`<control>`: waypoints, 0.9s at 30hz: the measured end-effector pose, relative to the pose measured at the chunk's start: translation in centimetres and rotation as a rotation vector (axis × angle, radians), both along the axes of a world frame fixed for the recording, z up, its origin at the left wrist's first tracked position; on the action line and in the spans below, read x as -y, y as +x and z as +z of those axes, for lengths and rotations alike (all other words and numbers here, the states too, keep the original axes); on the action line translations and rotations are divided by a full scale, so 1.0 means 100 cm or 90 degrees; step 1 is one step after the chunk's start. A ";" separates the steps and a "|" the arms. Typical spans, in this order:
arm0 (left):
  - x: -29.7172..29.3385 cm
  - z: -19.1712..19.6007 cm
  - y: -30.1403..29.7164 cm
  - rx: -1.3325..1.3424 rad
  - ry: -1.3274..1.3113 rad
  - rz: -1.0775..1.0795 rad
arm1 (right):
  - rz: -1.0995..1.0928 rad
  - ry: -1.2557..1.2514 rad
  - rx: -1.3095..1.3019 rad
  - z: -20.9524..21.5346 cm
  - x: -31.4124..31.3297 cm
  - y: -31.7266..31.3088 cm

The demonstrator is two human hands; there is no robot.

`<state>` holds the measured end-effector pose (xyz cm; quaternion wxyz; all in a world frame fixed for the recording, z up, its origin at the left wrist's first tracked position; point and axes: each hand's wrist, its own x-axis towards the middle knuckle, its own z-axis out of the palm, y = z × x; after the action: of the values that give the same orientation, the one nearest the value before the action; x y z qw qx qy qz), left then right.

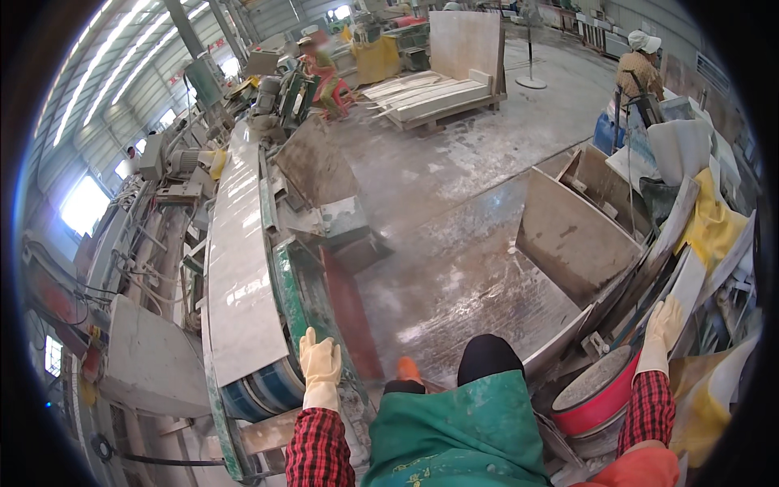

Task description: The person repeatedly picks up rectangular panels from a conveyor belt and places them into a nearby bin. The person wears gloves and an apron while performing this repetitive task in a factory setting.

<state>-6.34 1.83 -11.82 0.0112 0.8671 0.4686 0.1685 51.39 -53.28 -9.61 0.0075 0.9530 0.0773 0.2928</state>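
Note:
My left hand [321,365], in a cream rubber glove, is by the green side frame [294,284] of a conveyor. Its fingers are partly spread with nothing visible in them. On the conveyor lies a long, wet, pale slab [241,284], its near end just left of that hand. My right hand [665,326], gloved alike, reaches out at the right with fingers extended. The fingertips are beside the lower end of a white strip [688,282]; whether they touch it I cannot tell. Red-and-black checked sleeves cover both forearms.
A blue roller [276,388] shows under the slab's near end. Beside my right arm stands a round red-rimmed container [596,398]. Brown panels [572,227] form a bin ahead right. A pallet of pale strips [438,97] stands farther off. Two people work at a distance.

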 end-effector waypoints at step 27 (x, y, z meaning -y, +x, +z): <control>0.003 0.003 -0.001 0.024 0.015 0.010 | 0.047 0.012 0.006 0.000 -0.011 -0.032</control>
<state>-6.46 1.51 -11.51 0.0085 0.8601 0.4731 0.1908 48.19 -52.19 -9.58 -0.0116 0.9482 0.1095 0.2979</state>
